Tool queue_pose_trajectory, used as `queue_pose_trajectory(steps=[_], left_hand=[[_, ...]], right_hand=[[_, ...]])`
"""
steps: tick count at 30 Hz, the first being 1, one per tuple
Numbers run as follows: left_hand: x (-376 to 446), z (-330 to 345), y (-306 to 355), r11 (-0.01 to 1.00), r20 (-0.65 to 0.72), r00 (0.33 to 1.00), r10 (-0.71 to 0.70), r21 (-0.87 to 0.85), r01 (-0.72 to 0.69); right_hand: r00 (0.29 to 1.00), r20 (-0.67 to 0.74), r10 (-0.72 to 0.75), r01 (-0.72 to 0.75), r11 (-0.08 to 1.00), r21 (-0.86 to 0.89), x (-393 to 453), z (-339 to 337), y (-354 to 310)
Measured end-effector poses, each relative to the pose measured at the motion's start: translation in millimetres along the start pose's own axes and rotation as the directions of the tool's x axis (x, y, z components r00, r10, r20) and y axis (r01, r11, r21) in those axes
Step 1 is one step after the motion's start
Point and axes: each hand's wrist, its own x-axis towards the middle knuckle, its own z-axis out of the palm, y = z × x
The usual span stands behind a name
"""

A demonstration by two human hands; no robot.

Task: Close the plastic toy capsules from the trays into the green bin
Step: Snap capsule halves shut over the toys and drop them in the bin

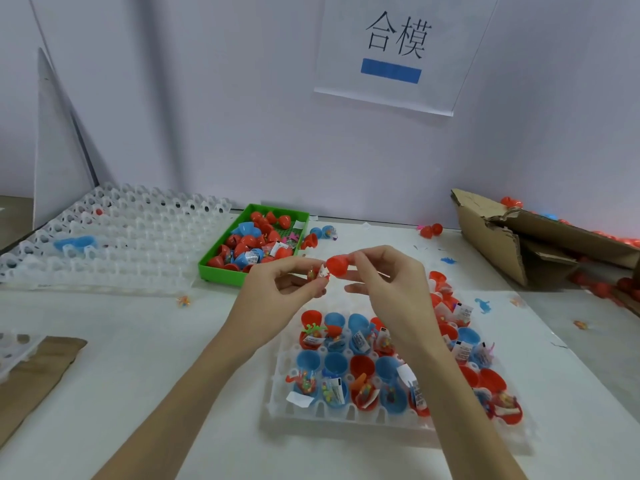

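We are holding one red capsule [337, 265] above the table [138, 375], between the green bin [221, 268] and the near tray [346, 422]. The right hand [388, 289] is pinching the capsule's red shell at thumb and forefinger, its other fingers loosely spread. The left hand [280, 285] is pinching a small toy packet with a white slip [320, 273] right against the capsule's open side; whether it is already inside, we cannot tell. We are judging this capsule as not yet closed.

Progress: the green bin is holding a good heap of red and blue capsules, though several look open or half-shut. The near tray is still carrying many open red and blue halves with toys and paper slips in them, its far rows empty. The stacked white trays [114, 237] at the left are nearly empty, apart from a blue piece and a red speck. Loose capsules are lying near the cardboard box [502, 244]. We are estimating the near tray as roughly two-thirds remaining.
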Motion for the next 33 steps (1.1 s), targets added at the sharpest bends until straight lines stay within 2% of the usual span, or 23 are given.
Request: queue_pose_trajectory(steps=[4,6,11,16,21,25,33], left_hand=[[-1,1,4,0.999,0.042,0.999,0.008,0.042,-0.01],[-1,1,5,0.996,0.063,0.998,0.028,0.081,-0.033],[-3,4,9,0.978,0.128,0.989,0.073,0.185,-0.096],[-4,3,13,0.992,0.191,0.979,-0.075,0.112,0.054],[-4,4,17,0.994,0.083,0.995,0.056,0.087,-0.063],[-1,-3,13,1.0,-0.009,1.0,0.014,-0.018,-0.015],[-3,-2,15,0.994,-0.065,0.993,0.101,-0.038,-0.104]], right_hand=[[0.987,0.158,-0.027,0.02,0.999,0.049,-5,-4,1],[0.979,0.2,-0.04,0.037,0.999,0.017,-8,-3,1],[0.982,0.178,-0.067,0.067,0.998,0.006,-12,0,1],[0.989,0.143,-0.034,0.026,0.998,0.055,-12,0,2],[0.981,0.18,-0.074,0.065,0.996,0.057,-13,0,2],[0.98,0.17,-0.103,0.099,0.995,0.033,-12,2,2],[0.984,0.133,-0.118,0.105,0.99,0.098,-13,6,-2]])
